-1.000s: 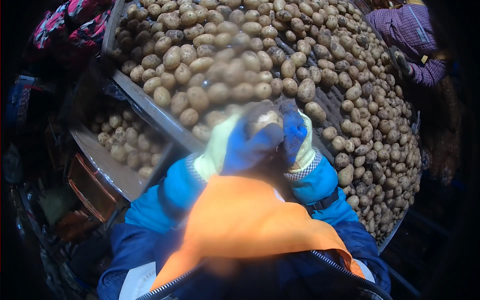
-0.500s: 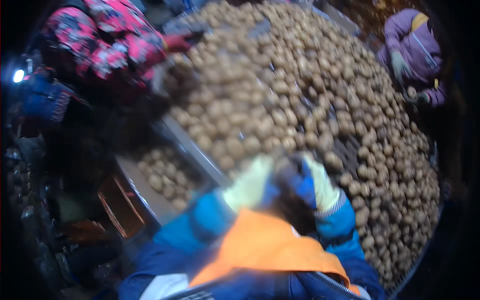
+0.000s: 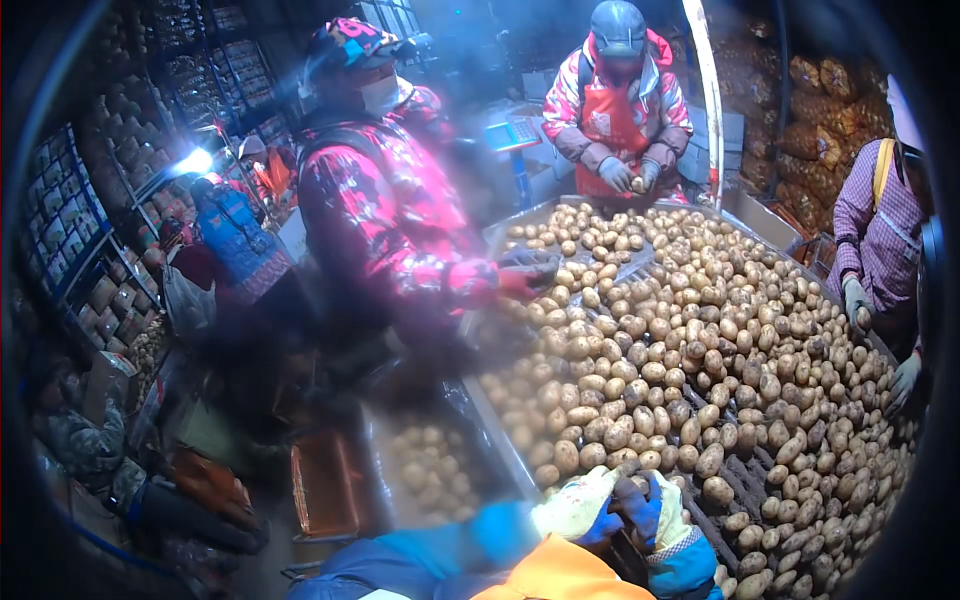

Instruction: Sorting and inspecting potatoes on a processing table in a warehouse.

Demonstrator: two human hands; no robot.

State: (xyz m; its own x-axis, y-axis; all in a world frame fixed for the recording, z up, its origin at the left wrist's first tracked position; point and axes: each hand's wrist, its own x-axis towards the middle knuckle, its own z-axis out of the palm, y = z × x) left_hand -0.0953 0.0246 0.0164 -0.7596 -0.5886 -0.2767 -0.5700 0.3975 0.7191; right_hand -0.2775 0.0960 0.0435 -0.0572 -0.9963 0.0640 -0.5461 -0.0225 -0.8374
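Note:
At the near edge of a large heap of potatoes [image 3: 690, 340], my two gloved hands are close together. My left hand [image 3: 575, 505], in a pale yellow and blue glove, has its fingers curled inward. My right hand [image 3: 668, 512], gloved alike, is curled toward it from the other side. A small dark brownish shape shows between the fingers; I cannot make out whether it is a dirty potato or dark glove fingertips. Loose potatoes lie just beyond both hands.
A box of potatoes [image 3: 430, 465] stands left of the heap, beside an orange-brown crate [image 3: 325, 485]. A person in a pink patterned jacket [image 3: 390, 220] reaches over the heap. Co-workers stand at the far side and right. A pale pole [image 3: 706, 90] rises behind.
The view has tilted up, so my hands sit lower in the picture and the far side has come into view. My hands stay together, and the picture is sharper.

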